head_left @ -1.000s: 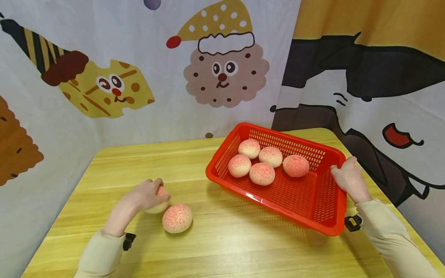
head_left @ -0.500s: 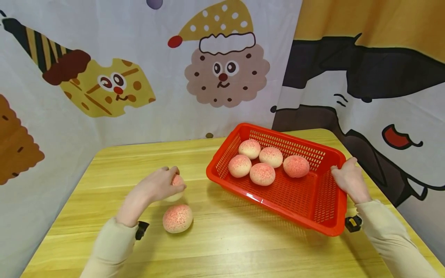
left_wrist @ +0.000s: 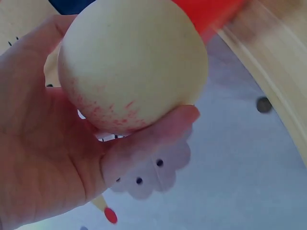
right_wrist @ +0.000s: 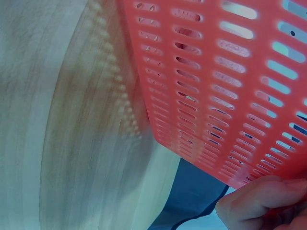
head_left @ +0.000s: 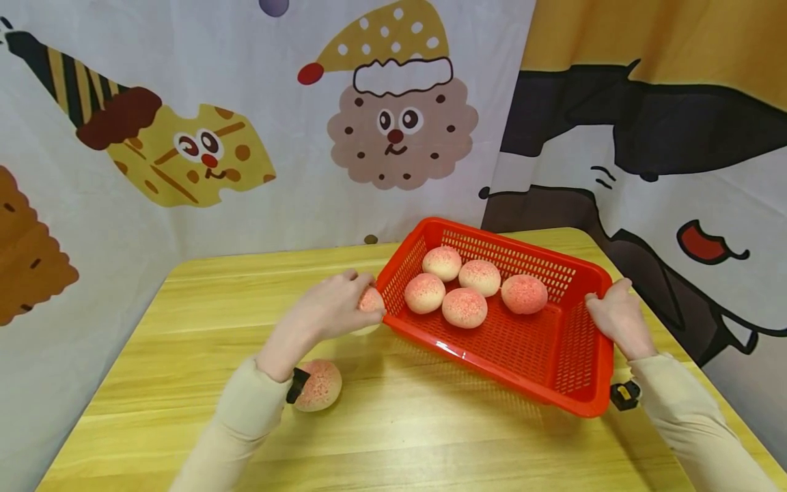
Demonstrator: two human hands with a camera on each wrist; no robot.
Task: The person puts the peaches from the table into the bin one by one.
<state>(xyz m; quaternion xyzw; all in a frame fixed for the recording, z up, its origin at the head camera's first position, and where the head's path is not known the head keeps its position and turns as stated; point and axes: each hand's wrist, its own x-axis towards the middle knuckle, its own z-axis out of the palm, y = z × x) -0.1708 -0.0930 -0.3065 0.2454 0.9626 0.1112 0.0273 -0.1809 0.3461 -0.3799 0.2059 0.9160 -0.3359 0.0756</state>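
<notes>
My left hand (head_left: 335, 304) grips a round peach (left_wrist: 134, 62), pale cream with pink speckles, just left of the red basket (head_left: 504, 383). In the left wrist view the thumb lies along its speckled side. Fingers partly cover this peach in the head view. My right hand (head_left: 621, 320) grips the basket's right rim, fingers curled over it; the right wrist view shows the slotted red wall (right_wrist: 201, 86) beside those fingers. Inside the basket lie several peaches (head_left: 464, 308), grouped toward its left and back. Another peach (head_left: 320, 386) rests on the table, partly behind the left wrist.
The pale wooden table (head_left: 430, 444) runs under both arms. A cloth backdrop (head_left: 295, 198) printed with cartoon figures hangs behind it and along the right side. A small black device (head_left: 298, 385) is strapped to the left wrist, another (head_left: 624, 395) to the right wrist.
My left hand has lifted the peach from beside the other one and carried it right and away from me to the basket's left side. The right hand and basket have stayed put.
</notes>
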